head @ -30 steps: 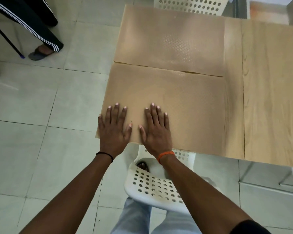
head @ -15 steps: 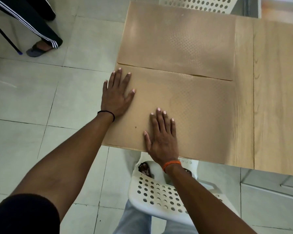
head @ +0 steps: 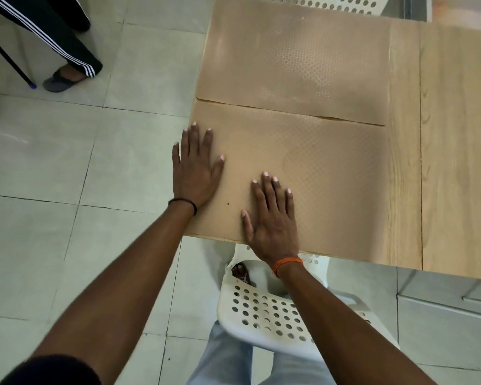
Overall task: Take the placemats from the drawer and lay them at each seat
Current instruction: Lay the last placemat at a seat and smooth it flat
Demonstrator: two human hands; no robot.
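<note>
Two tan textured placemats lie side by side on the light wooden table (head: 456,162). The near placemat (head: 331,184) reaches the table's front and left edges. The far placemat (head: 295,62) lies just beyond it, their long edges meeting. My left hand (head: 196,168) presses flat on the near placemat's left edge, fingers straight and spread. Flat on the same mat near its front edge rests my right hand (head: 272,218), fingers straight. Neither hand grips anything.
A white perforated chair (head: 264,309) stands tucked under the table's front edge, against my legs. Another white chair (head: 325,2) stands at the far side. A person's leg and sandal (head: 64,76) are on the tiled floor at the upper left.
My left hand slid away from me along the near placemat's left edge, from the front corner to mid-edge. The right hand stayed near the front edge.
</note>
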